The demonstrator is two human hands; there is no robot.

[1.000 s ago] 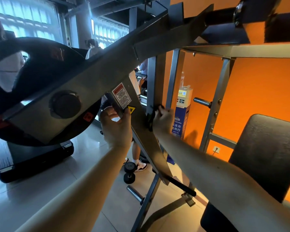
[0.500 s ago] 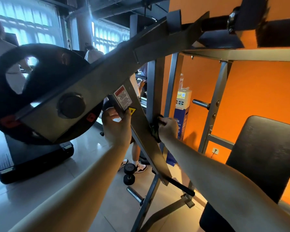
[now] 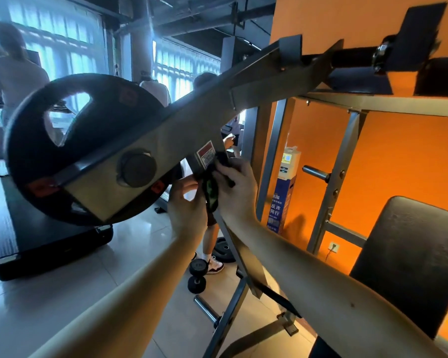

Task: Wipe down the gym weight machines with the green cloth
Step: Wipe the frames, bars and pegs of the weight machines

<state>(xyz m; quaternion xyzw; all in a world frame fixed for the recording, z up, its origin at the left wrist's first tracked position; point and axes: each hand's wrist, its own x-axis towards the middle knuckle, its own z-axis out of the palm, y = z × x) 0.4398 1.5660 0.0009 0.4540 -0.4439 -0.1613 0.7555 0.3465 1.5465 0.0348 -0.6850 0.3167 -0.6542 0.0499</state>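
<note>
A grey steel lever arm (image 3: 181, 133) of a plate-loaded weight machine runs diagonally across the head view, with a black weight plate (image 3: 36, 161) on its left end. A narrower grey bar (image 3: 246, 254) slopes down from it, bearing a red and white warning label (image 3: 206, 155). My right hand (image 3: 239, 189) holds the dark green cloth (image 3: 211, 189) against that bar just below the label. My left hand (image 3: 188, 208) grips the bar's left edge beside the cloth, thumb up.
A black padded seat back (image 3: 411, 254) stands at right before an orange wall (image 3: 398, 156). A dumbbell (image 3: 197, 275) and a plate (image 3: 224, 249) lie on the tiled floor. A treadmill (image 3: 36, 244) sits at left. People stand beyond the machine.
My right hand has moved with the cloth from the bar's right side up and leftward onto the bar near the label. My left hand kept its hold on the bar.
</note>
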